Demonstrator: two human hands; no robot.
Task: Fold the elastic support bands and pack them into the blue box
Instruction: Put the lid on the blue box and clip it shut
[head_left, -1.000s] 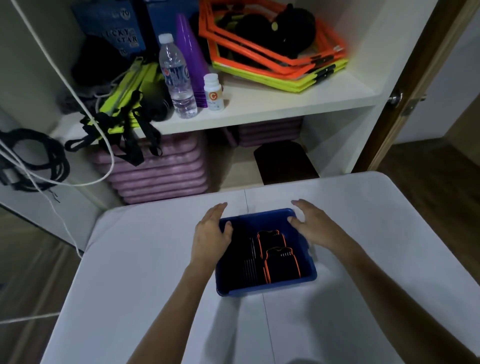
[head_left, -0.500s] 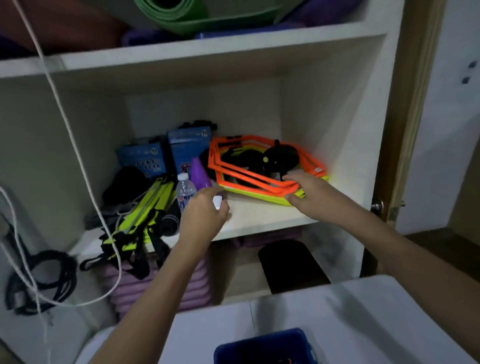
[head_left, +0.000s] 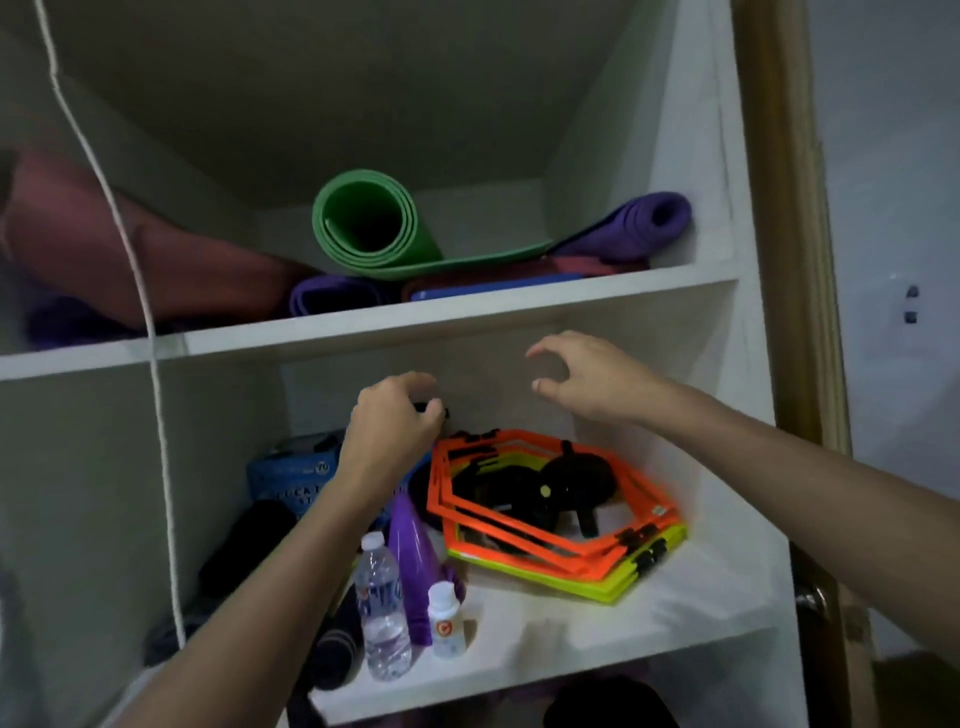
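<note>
**Hands at the middle shelf**

Left hand (head_left: 392, 426) curled round a small black item (head_left: 434, 408), mostly hidden and too dark to identify. Right hand (head_left: 587, 376) hovered empty, fingers loosely spread. Orange hexagon frames (head_left: 524, 525) lay flat below; a bottle (head_left: 382, 618) stood nearer. The blue box was out of view.

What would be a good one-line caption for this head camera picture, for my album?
Left hand grips a small dark object above the shelf while the right hand hovers open over orange hexagon rings.
</note>
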